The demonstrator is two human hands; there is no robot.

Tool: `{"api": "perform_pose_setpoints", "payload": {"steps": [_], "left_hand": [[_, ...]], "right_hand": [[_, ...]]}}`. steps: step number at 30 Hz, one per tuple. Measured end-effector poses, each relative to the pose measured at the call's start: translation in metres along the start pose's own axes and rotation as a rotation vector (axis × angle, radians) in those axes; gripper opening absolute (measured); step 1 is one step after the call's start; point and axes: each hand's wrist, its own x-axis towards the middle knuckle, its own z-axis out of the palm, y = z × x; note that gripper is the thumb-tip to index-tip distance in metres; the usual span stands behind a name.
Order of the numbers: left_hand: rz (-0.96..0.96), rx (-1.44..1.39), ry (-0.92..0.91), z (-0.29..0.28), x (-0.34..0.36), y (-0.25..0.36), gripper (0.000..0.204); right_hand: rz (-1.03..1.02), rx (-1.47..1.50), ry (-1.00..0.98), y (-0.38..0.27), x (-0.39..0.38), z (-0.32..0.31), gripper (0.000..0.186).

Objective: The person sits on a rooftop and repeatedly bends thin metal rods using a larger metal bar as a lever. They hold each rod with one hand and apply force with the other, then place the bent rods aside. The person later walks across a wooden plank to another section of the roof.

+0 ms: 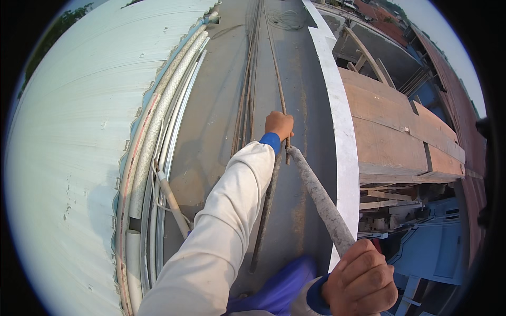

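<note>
My left hand (pixel 279 125) is closed around a long, thin steel rod (pixel 278 73), which runs away from me toward the far end of the grey floor. A short end of the rod sticks out below the fist. In my right hand (pixel 363 279), wrapped tight at the lower right, is a thick grey mottled pipe (pixel 321 197). It slants up and left, its far end meeting the rod just under my left hand. I cannot tell whether the two are joined or only touch. A dark strip (pixel 266 216) lies below my left wrist; bar or shadow, I cannot tell.
Several rusty rods (pixel 247 79) lie lengthwise left of the held rod. Pipes and metal channels (pixel 168 121) line the pale corrugated sheet roof (pixel 79 126). A white parapet (pixel 342 142) edges the right side, with brown boards (pixel 390 121) and a drop beyond. Coiled wire (pixel 284 20) lies far ahead.
</note>
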Motion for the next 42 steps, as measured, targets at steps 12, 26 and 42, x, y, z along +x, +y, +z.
{"api": "perform_pose_setpoints", "payload": {"steps": [12, 26, 42], "left_hand": [[-0.057, -0.016, -0.060, 0.001, -0.001, -0.001, 0.030], [-0.349, -0.024, -0.171, -0.008, 0.004, 0.016, 0.037], [-0.464, -0.083, -0.212, -0.058, 0.014, -0.001, 0.049]], "right_hand": [[1.217, -0.309, -0.482, -0.073, 0.086, -0.024, 0.039], [2.502, -0.865, -0.207, -0.020, 0.139, 0.038, 0.045], [2.321, -1.049, -0.564, -0.020, 0.097, 0.128, 0.050]]}}
